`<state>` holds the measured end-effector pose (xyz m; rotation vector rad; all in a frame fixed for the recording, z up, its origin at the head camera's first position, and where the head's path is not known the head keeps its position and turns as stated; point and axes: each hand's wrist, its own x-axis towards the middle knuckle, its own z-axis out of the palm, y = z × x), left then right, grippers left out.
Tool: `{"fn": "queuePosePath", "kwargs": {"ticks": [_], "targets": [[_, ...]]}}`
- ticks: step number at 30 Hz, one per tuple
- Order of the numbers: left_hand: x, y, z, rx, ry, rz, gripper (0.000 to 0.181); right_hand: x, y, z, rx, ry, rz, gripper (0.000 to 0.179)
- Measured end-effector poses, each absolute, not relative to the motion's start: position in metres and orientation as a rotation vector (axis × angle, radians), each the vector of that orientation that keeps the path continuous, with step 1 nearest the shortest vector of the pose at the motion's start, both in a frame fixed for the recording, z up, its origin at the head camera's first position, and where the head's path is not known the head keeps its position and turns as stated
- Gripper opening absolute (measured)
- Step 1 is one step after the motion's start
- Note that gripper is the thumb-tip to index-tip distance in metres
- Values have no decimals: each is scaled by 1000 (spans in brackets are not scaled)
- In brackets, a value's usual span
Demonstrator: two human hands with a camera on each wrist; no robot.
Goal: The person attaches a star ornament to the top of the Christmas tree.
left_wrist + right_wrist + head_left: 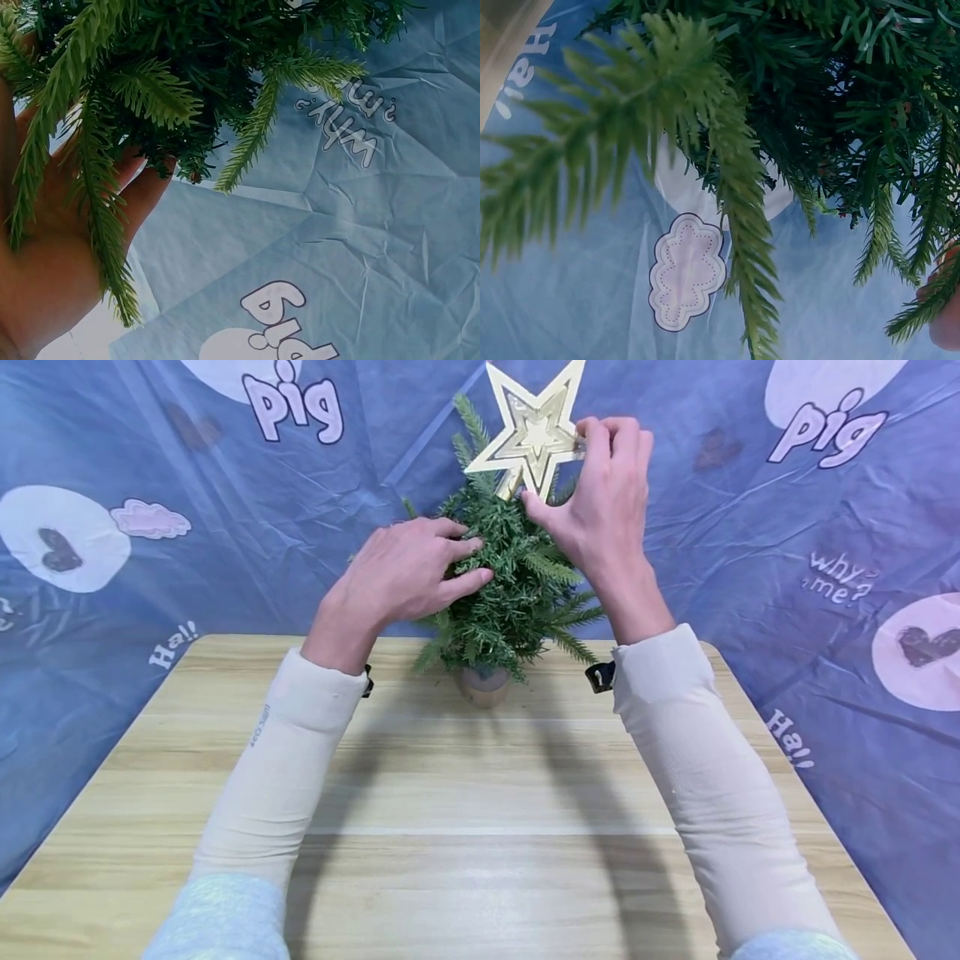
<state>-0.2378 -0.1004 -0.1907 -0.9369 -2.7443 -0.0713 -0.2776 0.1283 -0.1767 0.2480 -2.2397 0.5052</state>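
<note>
A small green artificial Christmas tree (pixel 510 585) stands upright at the back of the table, its foliage filling the top of both wrist views. At its top sits a gold star (pixel 536 431), leaning slightly. My right hand (pixel 611 493) grips the star from the right, fingertips on its right arm and thumb near its lower point. My left hand (pixel 408 568) rests against the tree's left side, with its fingers extended onto the needles. In the left wrist view, branches (pixel 97 202) partly cover that hand. The star's attachment to the treetop is hidden.
The tree's round base (pixel 484 687) stands on the light wooden table (pixel 480 793), close to its back edge. A blue printed cloth (pixel 187 593) hangs behind and beside the table. Long side branches (pixel 735 202) stick out near the right wrist.
</note>
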Motion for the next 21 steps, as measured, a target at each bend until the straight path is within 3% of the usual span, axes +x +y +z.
{"fn": "queuePosePath", "kwargs": {"ticks": [21], "targets": [[-239, -100, -193, -945, -2754, -81, 60, -279, 129, -172, 450, -2166, 417, 73]]}}
